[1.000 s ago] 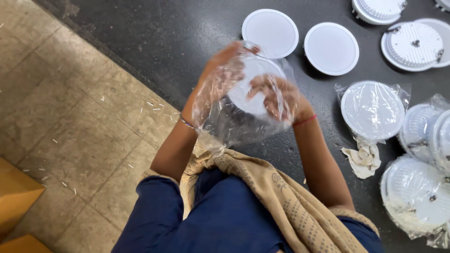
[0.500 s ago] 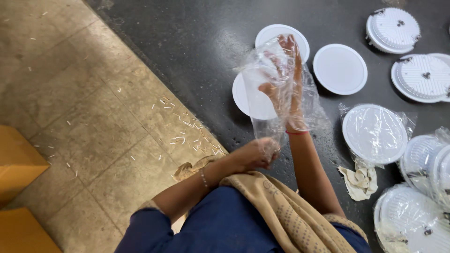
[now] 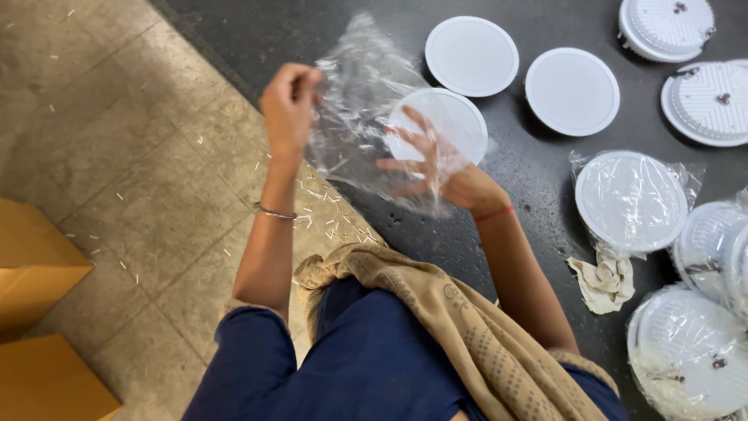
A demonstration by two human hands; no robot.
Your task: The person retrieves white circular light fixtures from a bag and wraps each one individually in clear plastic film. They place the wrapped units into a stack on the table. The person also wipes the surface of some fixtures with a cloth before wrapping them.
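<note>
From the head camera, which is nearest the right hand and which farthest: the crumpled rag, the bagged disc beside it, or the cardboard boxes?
Measured from the right hand:
1. Bagged disc, to its right on the dark surface.
2. Crumpled rag, lower right, just below that disc.
3. Cardboard boxes, far left on the tiled floor.

The clear plastic bag (image 3: 358, 117) hung crumpled and glossy above the dark surface, pinched at its upper left edge and draped loosely down and to the right. Just behind it lay the round white disc (image 3: 444, 121), flat and face up, partly veiled by the film, near two matching discs further back.
</note>
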